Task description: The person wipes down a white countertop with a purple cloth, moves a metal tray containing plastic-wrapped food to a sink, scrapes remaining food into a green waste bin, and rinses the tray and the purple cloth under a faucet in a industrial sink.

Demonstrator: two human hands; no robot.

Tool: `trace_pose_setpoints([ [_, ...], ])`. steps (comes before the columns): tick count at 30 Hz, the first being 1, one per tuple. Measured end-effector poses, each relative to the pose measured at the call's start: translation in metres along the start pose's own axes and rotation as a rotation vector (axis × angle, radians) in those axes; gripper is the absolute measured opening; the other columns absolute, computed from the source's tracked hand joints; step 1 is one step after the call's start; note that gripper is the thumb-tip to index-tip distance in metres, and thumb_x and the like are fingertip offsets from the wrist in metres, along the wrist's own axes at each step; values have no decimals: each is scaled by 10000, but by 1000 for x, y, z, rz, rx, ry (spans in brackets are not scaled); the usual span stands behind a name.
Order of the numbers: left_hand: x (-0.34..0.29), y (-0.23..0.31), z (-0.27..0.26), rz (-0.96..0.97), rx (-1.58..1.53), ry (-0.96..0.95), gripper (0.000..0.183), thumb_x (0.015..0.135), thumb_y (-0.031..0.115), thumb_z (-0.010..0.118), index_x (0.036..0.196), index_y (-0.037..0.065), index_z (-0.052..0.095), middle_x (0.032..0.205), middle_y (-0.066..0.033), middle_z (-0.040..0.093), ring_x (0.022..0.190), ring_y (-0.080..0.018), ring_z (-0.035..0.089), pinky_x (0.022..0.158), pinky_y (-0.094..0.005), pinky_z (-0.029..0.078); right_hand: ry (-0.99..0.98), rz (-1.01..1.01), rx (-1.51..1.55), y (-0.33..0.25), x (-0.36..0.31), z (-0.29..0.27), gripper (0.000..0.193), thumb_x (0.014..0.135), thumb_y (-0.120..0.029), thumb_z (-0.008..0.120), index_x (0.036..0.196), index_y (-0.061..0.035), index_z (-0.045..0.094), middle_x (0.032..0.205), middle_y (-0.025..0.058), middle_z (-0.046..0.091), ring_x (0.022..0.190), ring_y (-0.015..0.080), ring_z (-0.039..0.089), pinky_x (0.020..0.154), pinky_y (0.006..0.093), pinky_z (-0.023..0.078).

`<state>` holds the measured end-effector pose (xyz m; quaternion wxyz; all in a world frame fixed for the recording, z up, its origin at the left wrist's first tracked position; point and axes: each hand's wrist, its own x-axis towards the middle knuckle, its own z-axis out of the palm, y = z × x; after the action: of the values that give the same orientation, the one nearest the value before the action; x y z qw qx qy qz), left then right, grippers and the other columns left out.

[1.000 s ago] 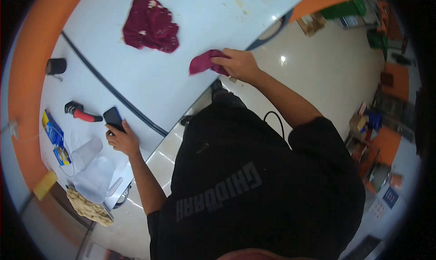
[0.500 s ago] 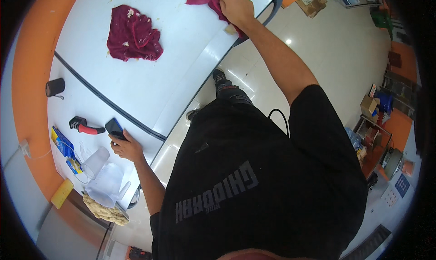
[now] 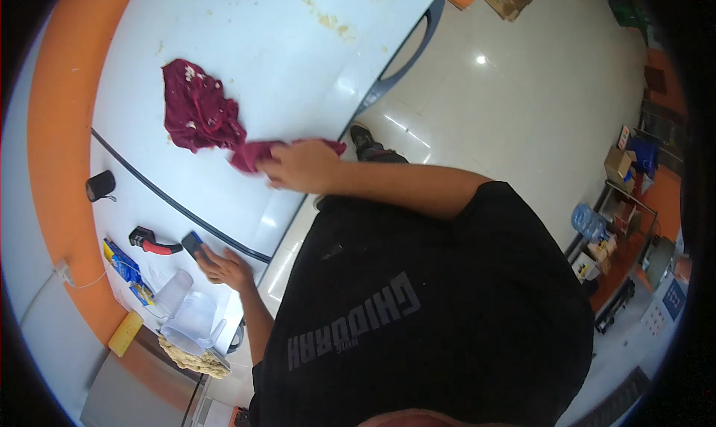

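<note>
Close to the table's near edge, my right hand [image 3: 307, 166] presses down on a dark red cloth [image 3: 247, 157], its fingers curled over it and somewhat blurred. Cloth shows on both sides of the hand. Just beyond lies a second dark red cloth [image 3: 198, 106], crumpled and dotted with pale crumbs. My left hand [image 3: 226, 269] is at the near end of a dark smartphone [image 3: 192, 243], fingers around that end and covering part of it. Beside the phone is a red and black knife sharpener [image 3: 156, 242].
Yellowish smears [image 3: 328, 18] mark the far part of the white table [image 3: 261, 61]. A black speaker [image 3: 101, 186], a clear plastic jug [image 3: 191, 322], a clear cup [image 3: 173, 293] and blue-yellow boxes [image 3: 127, 267] stand at left. A beige cloth [image 3: 195, 358] hangs near the corner.
My right hand has come from the far part of the table toward me and left, bringing the cloth beside the crumpled one. My left hand stays by the phone. The whole view has shifted slightly.
</note>
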<state>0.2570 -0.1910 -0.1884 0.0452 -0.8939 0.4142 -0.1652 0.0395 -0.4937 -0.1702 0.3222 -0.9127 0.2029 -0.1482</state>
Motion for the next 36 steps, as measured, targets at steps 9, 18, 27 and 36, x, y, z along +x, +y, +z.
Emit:
trace_pose_setpoints([
  [9, -25, 32, -21, 47, -353, -118, 570, 962, 328, 433, 1434, 18, 361, 1472, -260, 300, 1363, -438, 271, 1098, -554, 200, 305, -48, -375, 113, 39, -63, 129, 818, -318, 677, 903, -225, 653, 719, 8, 532, 579, 203, 602, 497, 364, 490],
  [18, -27, 26, -21, 5, -448, 14, 582, 900, 300, 521, 1373, -21, 411, 1439, -258, 348, 1328, -456, 306, 1091, -562, 237, 566, 389, -232, 148, 98, -118, 289, 905, -330, 615, 1064, -103, 699, 988, 129, 695, 829, 338, 665, 729, 398, 532],
  [27, -33, 17, -17, -57, -488, 92, 565, 827, 232, 611, 1305, -33, 468, 1391, -247, 407, 1279, -462, 359, 1062, -552, 317, 505, 4, 389, -76, 94, -28, 209, 841, -147, 707, 1030, -63, 679, 860, 117, 663, 714, 261, 656, 634, 339, 510],
  [36, -34, 12, -20, -69, -547, 110, 549, 789, 207, 649, 1274, -3, 505, 1353, -244, 440, 1257, -447, 393, 1054, -527, 339, 89, -250, -18, -148, 204, 92, 337, 776, -108, 700, 1107, -170, 683, 1000, 97, 577, 832, 284, 643, 681, 391, 533],
])
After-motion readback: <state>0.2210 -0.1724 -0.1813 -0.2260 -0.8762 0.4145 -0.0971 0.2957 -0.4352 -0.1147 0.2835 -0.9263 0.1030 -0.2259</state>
